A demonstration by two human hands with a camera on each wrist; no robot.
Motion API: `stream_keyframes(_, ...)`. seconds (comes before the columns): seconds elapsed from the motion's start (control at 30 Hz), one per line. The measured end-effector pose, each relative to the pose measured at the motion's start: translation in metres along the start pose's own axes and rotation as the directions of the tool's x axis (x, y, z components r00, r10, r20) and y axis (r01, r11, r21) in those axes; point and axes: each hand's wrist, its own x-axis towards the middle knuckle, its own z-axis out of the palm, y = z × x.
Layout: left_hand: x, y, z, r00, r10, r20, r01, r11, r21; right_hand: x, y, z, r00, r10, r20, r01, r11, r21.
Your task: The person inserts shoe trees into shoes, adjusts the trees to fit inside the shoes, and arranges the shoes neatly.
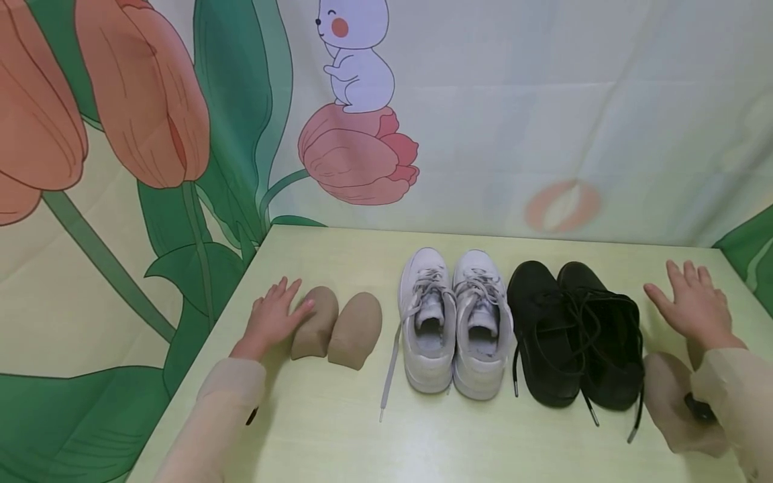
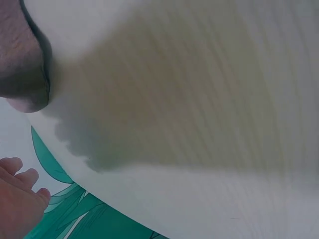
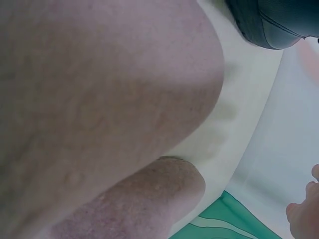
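My left hand (image 1: 274, 318) is held over the left part of the table, fingers extended, its thumb overlapping the first of two tan, toe-shaped shoe inserts (image 1: 355, 329) in the head view. Part of one insert (image 2: 20, 59) shows in the left wrist view's top left corner. On the far right, my right hand (image 1: 694, 305) is spread with nothing in it, beyond another pair of tan inserts (image 1: 670, 396) that the wrist and sleeve partly cover. Those inserts (image 3: 149, 84) fill much of the right wrist view. White lace-up sneakers (image 1: 429, 362) and black lace-up shoes (image 1: 543, 362) stand between the hands.
All the footwear rests on a pale yellow table (image 1: 338, 429), toes toward its back edge. A loose white lace (image 1: 389, 376) and black laces (image 1: 637, 412) trail onto the tabletop. Behind hangs a cloth backdrop (image 1: 483, 121) printed with tulips.
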Motion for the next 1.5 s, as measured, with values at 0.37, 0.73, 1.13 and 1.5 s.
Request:
stream_keyframes(0.37, -0.012, 0.006, 0.003, 1.0, 0.01, -0.005, -0.01, 0.997, -0.081, -0.002, 0.002, 0.001, 1.0, 0.001, 0.009, -0.001, 1.0, -0.017)
stream_keyframes(0.73, -0.023, 0.012, 0.004, 0.999, 0.042, -0.013, -0.044, 0.981, -0.189, -0.004, -0.001, 0.0, 1.0, -0.011, 0.006, 0.011, 1.0, -0.014)
stream_keyframes(1.13, -0.031, 0.018, 0.013, 0.998, 0.052, 0.023, -0.044, 0.96, -0.277, -0.002, -0.003, 0.001, 1.0, -0.017, 0.007, 0.017, 1.0, -0.018)
stream_keyframes(1.5, -0.034, 0.02, 0.02, 0.998, 0.068, 0.006, -0.064, 0.956, -0.285, -0.001, -0.005, 0.001, 1.0, -0.026, 0.006, 0.026, 1.0, -0.008)
